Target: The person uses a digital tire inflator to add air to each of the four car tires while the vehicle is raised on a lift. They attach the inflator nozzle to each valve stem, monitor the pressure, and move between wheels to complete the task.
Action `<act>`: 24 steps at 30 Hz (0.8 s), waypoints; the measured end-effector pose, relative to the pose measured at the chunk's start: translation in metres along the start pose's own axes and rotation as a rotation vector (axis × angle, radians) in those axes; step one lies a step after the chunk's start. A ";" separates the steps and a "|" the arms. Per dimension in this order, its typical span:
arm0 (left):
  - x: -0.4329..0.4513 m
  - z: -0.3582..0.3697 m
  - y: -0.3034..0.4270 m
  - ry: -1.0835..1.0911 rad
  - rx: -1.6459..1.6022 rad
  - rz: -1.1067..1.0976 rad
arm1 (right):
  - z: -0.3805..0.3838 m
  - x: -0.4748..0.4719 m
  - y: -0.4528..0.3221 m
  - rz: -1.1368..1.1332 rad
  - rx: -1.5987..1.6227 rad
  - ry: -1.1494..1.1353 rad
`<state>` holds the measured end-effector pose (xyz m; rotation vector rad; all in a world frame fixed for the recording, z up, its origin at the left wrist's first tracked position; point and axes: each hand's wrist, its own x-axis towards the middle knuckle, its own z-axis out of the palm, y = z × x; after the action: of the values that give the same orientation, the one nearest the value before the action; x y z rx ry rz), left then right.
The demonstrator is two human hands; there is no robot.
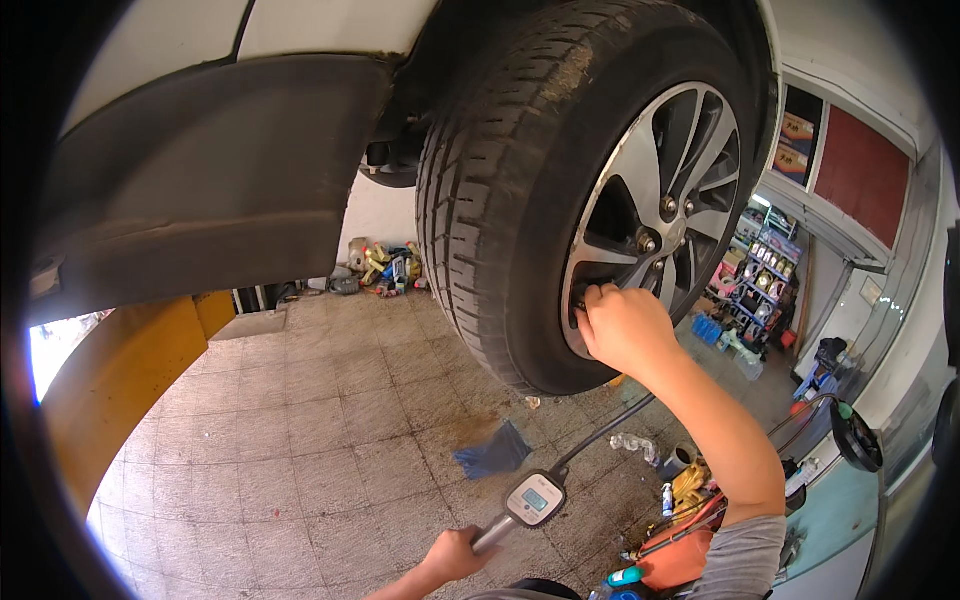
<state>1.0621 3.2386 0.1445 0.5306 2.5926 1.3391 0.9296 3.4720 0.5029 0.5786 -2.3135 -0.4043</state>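
Observation:
My left hand [454, 556] is wrapped around the metal handle of a digital tyre inflator gauge [535, 499], held low over the floor. Its small screen is lit. From the gauge a black hose [606, 429] runs up and passes behind my right forearm, where I lose sight of it. My right hand [628, 330] reaches to the lower edge of the alloy wheel [637, 176], fingertips pinched on a small dark fitting [580, 303], mostly covered by the fingers. The wheel carries a black tyre [517, 202] and hangs off the ground on a raised vehicle.
A yellow lift arm [124, 382] stands at left, below the dark lower body panel [217, 172]. A blue cloth or sheet [493, 450] lies on the tiled floor [322, 442]. Bottles and an orange container [679, 555] crowd the lower right. Stocked shelves [761, 277] stand behind.

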 end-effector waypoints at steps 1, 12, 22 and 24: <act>0.001 0.001 -0.002 -0.003 0.003 0.000 | 0.000 0.000 0.000 -0.001 -0.006 -0.004; -0.001 -0.014 0.014 -0.034 -0.103 0.067 | -0.005 0.001 -0.004 0.021 -0.018 -0.040; -0.008 -0.018 0.023 0.068 -0.198 0.115 | -0.004 0.001 -0.004 0.050 -0.039 -0.063; -0.008 -0.018 0.020 0.053 -0.188 0.104 | -0.005 0.002 -0.005 0.047 -0.043 -0.070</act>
<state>1.0689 3.2324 0.1718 0.6133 2.4748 1.6300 0.9336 3.4663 0.5053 0.4950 -2.3748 -0.4575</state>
